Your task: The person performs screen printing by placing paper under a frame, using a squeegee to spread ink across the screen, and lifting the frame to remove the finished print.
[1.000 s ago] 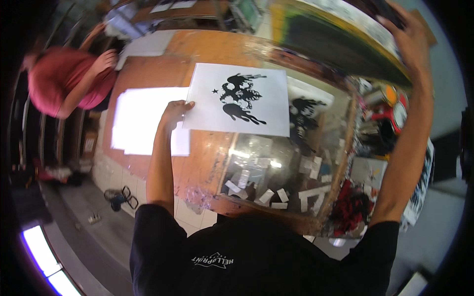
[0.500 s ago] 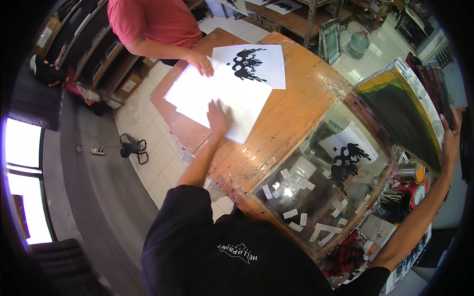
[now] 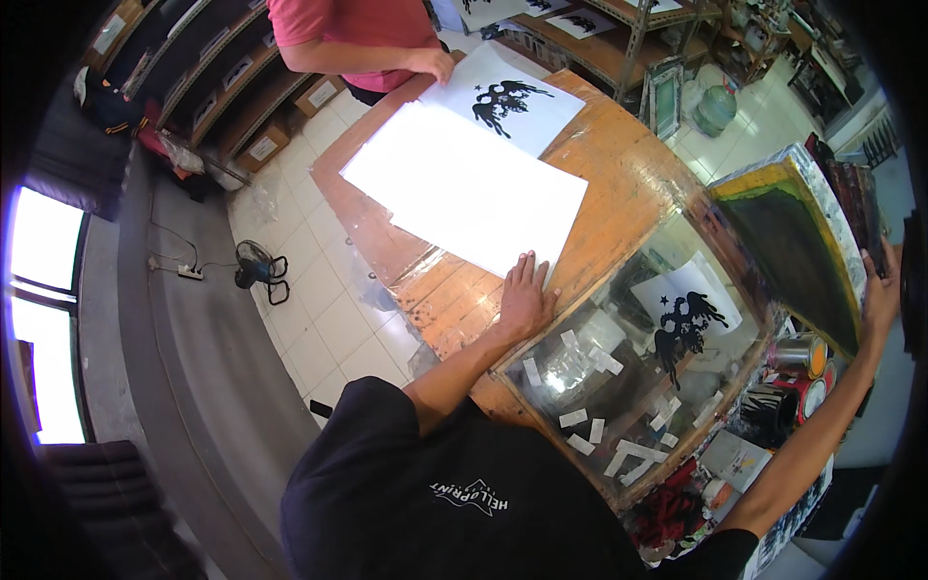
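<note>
- So the stack of white paper [image 3: 474,193] lies on the wooden counter [image 3: 628,184], slightly fanned, with its far side meeting a printed sheet [image 3: 512,101] that has a black winged design.
- Left hand [image 3: 527,300] is down at the near corner of the stack, fingers stretched out flat-ish, not gripping anything.
- Right hand [image 3: 880,290] is up at the edge of a tilted screen-printing frame [image 3: 797,242], by a dark bar [image 3: 855,198]. Honestly can't tell how tightly those fingers are closed, or on which of the two.
- Co-worker's hand [image 3: 432,63] is at the printed sheet's edge.
- Glass panel [image 3: 628,391] nearest the wearer shows another winged print [image 3: 688,307], plus scattered white strips [image 3: 638,450].
- Paint cans [image 3: 800,356] sit below the frame.
</note>
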{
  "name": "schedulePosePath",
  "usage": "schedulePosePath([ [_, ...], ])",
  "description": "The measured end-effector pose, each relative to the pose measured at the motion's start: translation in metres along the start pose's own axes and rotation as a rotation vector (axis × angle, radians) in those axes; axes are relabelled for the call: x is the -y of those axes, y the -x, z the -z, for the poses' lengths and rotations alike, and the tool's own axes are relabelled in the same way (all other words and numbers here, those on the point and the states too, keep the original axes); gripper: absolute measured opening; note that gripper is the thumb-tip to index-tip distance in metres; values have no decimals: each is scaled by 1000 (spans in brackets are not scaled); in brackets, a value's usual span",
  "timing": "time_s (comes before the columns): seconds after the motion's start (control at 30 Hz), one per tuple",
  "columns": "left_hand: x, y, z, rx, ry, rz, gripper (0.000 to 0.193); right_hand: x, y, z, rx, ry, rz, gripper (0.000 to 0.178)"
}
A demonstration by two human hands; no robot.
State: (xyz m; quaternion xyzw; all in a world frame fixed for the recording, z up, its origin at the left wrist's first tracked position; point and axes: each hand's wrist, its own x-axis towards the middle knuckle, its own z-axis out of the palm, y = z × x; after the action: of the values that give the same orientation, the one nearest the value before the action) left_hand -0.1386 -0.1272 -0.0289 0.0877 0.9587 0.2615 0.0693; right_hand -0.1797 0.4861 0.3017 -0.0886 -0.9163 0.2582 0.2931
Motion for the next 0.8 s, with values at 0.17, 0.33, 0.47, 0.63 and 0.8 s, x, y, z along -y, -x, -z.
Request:
schedulePosePath([
  [0.17,60,-23,25,-166,-314,199,56,16,10,-8,1,31,2,51],
  [0.33,111,-33,68,-106,-363,7,51,32,18,-10,7,50,-48,49],
  [0.47,143,-47,74,-269,-300,294,73,25,20,-9,18,-45,-37,50],
  [0.63,182,-92,73,-423,-109,1154,115,50,30,-6,33,93,6,52],
  [0.8,206,-166,55,-493,12,1474,64,120,47,-15,-69,98,-36,49],
])
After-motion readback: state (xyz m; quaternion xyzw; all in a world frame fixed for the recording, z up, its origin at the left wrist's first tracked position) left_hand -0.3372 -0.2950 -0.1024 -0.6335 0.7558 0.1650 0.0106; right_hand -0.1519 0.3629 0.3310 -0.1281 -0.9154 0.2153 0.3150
